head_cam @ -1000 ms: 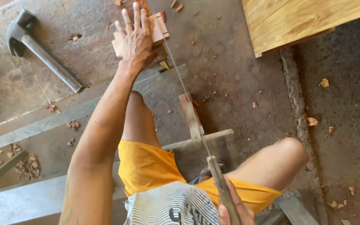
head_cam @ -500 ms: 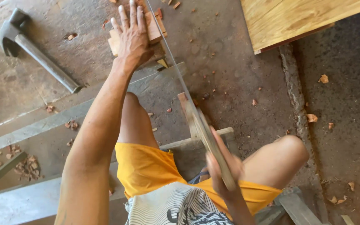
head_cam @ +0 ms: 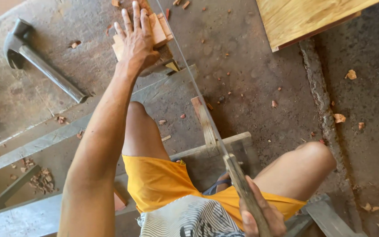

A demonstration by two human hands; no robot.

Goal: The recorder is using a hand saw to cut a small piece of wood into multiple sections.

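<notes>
Pressing left hand (head_cam: 137, 41) flat on wood block (head_cam: 142, 37), right hand (head_cam: 259, 213) gripping saw (head_cam: 242, 186)

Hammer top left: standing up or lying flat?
Lying flat. The hammer rests on the concrete floor, its handle running diagonally along the ground and its head beside it, untouched by either hand.

Left hand (head_cam: 137, 41) flat on small wood block (head_cam: 159, 30), covering most of it; only block's right edge free. Saw blade (head_cam: 185, 66) runs just beside block on right, long diagonal barrier from top centre down to right hand (head_cam: 259, 215), whose grip closes round handle. Hammer (head_cam: 44, 66) lies left of block, apart; bare floor strip between. Light wood board (head_cam: 303, 17) blocks top right. Floor (head_cam: 259, 74) right of blade open, only chips scattered. Knees and grey bench beams (head_cam: 36, 142) crowd lower middle.
</notes>
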